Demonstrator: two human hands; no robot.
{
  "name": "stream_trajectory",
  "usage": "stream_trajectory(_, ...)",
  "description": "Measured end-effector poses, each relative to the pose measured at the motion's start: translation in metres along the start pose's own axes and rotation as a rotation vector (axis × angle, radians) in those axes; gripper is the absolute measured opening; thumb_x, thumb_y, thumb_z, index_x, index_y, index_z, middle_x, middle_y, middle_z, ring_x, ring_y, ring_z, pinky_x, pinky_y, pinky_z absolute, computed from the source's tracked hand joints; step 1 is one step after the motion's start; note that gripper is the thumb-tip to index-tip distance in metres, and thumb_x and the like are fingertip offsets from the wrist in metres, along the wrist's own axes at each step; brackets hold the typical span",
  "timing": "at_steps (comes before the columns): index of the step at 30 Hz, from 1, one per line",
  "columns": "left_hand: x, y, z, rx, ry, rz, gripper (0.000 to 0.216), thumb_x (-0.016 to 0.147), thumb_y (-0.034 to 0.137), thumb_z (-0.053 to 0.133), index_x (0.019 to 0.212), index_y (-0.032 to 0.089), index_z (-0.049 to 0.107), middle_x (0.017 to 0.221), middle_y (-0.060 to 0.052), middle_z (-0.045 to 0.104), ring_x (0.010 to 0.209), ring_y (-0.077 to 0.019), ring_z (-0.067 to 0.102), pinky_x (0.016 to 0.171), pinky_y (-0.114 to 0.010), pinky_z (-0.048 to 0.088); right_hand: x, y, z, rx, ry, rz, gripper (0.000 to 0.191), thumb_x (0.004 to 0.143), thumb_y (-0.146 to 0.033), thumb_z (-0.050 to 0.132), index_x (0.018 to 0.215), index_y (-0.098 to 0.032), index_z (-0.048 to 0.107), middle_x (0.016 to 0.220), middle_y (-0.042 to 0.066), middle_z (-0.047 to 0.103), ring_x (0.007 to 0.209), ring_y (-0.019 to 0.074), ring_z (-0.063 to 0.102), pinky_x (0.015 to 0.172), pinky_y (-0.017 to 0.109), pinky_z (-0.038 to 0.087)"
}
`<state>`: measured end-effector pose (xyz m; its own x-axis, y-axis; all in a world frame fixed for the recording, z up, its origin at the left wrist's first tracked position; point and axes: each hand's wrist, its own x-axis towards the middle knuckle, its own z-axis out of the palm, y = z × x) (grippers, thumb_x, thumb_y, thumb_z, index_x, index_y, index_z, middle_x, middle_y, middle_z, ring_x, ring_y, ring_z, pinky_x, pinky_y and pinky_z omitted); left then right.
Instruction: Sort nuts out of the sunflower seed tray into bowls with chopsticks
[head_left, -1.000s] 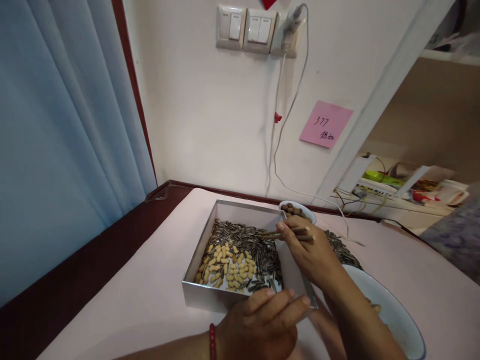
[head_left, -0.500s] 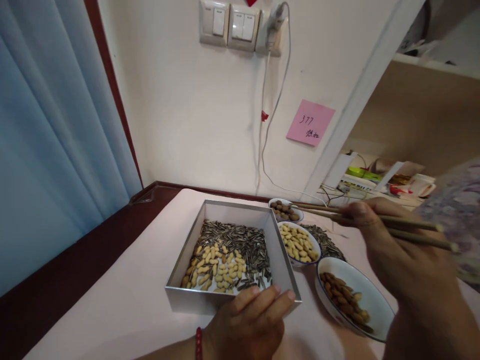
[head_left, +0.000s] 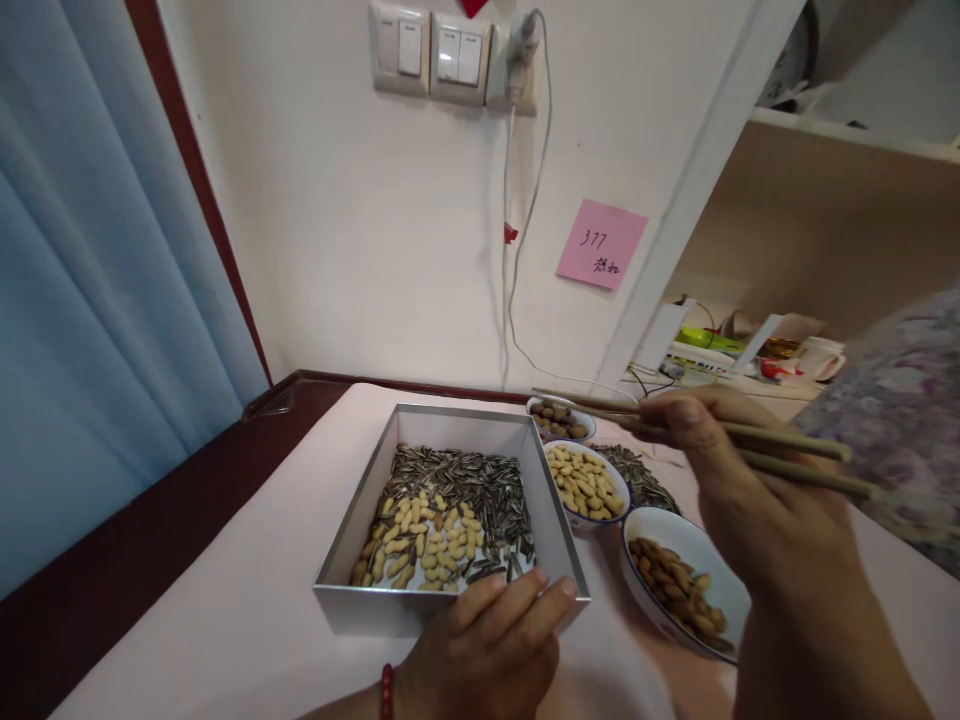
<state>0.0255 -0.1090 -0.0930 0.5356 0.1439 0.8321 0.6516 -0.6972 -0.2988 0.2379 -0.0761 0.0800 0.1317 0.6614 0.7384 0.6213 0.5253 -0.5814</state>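
Note:
A shallow silver box [head_left: 352,540] sits on the pale table, filled with striped sunflower seeds [head_left: 480,480] and a patch of peanuts [head_left: 424,535]. My left hand [head_left: 491,645] rests on the box's near right corner, fingers closed over the rim. My right hand [head_left: 757,510] is raised to the right of the box and grips a pair of wooden chopsticks [head_left: 600,410]. Their tips hover over a small bowl of brown nuts [head_left: 559,420]. Nothing shows between the tips.
A bowl of peanuts [head_left: 586,483], a bowl of almonds [head_left: 675,580] and a loose heap of sunflower seeds [head_left: 637,478] lie right of the box. A pink note [head_left: 601,244], switches and a hanging cable are on the wall. Blue curtain at left, cluttered shelf at right.
My right hand has lifted the chopsticks out of the box and drawn back to the right, uncovering the bowls. My left hand has stayed on the box corner.

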Motion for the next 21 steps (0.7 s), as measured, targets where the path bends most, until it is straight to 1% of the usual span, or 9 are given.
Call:
stream_trajectory(3, 0.001, 0.001, 0.0, 0.013, 0.019, 0.002, 0.013, 0.096, 0.031, 0.069, 0.101, 0.034, 0.081, 0.143, 0.011, 0.068, 0.136, -0.0112, 0.055, 0.129, -0.033, 0.019, -0.003, -0.003, 0.017, 0.058, -0.219, -0.025, 0.029, 0.105, -0.046, 0.059, 0.091, -0.025, 0.074, 0.085, 0.001, 0.073, 0.081, 0.0182, 0.069, 0.069, 0.031, 0.05)
stream_trajectory(5, 0.001, 0.002, 0.0, 0.019, 0.008, -0.003, 0.015, 0.096, 0.031, 0.068, 0.103, 0.034, 0.081, 0.143, 0.01, 0.068, 0.135, -0.0116, 0.056, 0.128, -0.033, 0.021, -0.005, -0.003, 0.03, 0.08, -0.346, -0.031, 0.031, 0.106, -0.043, 0.057, 0.086, -0.024, 0.071, 0.08, 0.0, 0.069, 0.076, 0.0172, 0.065, 0.069, 0.03, 0.047)
stream_trajectory(8, 0.001, 0.002, 0.0, 0.03, 0.013, -0.002, 0.017, 0.095, 0.031, 0.069, 0.108, 0.034, 0.08, 0.146, 0.01, 0.066, 0.136, -0.0113, 0.055, 0.125, -0.032, 0.024, -0.008, 0.003, 0.05, 0.06, -0.455, -0.038, 0.035, 0.106, -0.041, 0.053, 0.08, -0.022, 0.065, 0.077, 0.001, 0.065, 0.074, 0.0179, 0.06, 0.071, 0.032, 0.044)
stream_trajectory(10, 0.0, 0.001, -0.001, 0.047, 0.025, 0.014, 0.019, 0.095, 0.031, 0.07, 0.111, 0.034, 0.08, 0.149, 0.009, 0.064, 0.137, -0.0122, 0.054, 0.123, -0.031, 0.027, -0.01, 0.009, 0.062, 0.022, -0.494, -0.036, 0.035, 0.105, -0.04, 0.05, 0.078, -0.021, 0.063, 0.079, 0.002, 0.064, 0.075, 0.0193, 0.059, 0.073, 0.034, 0.042)
stream_trajectory(14, 0.001, 0.002, -0.005, 0.037, -0.052, -0.022, 0.019, 0.097, 0.03, 0.067, 0.112, 0.034, 0.078, 0.154, 0.009, 0.06, 0.143, -0.013, 0.05, 0.12, -0.029, 0.031, -0.014, 0.023, 0.078, -0.012, -0.53, -0.025, 0.035, 0.104, -0.039, 0.049, 0.076, -0.022, 0.059, 0.078, 0.002, 0.063, 0.076, 0.0203, 0.058, 0.073, 0.034, 0.04)
stream_trajectory(16, 0.002, 0.003, -0.008, 0.028, -0.071, -0.039, 0.019, 0.097, 0.029, 0.068, 0.112, 0.034, 0.078, 0.152, 0.01, 0.061, 0.143, -0.0122, 0.049, 0.118, -0.027, 0.033, -0.015, 0.028, 0.084, -0.021, -0.537, -0.021, 0.035, 0.104, -0.039, 0.049, 0.074, -0.023, 0.056, 0.076, 0.002, 0.062, 0.074, 0.02, 0.057, 0.071, 0.034, 0.039)
stream_trajectory(21, 0.004, 0.005, -0.009, 0.007, -0.033, -0.045, 0.018, 0.097, 0.027, 0.066, 0.109, 0.033, 0.079, 0.144, 0.01, 0.067, 0.138, -0.0106, 0.053, 0.117, -0.028, 0.034, -0.019, 0.036, 0.092, -0.037, -0.532, -0.007, 0.035, 0.103, -0.039, 0.049, 0.074, -0.023, 0.056, 0.074, 0.002, 0.062, 0.071, 0.0199, 0.057, 0.069, 0.033, 0.039)
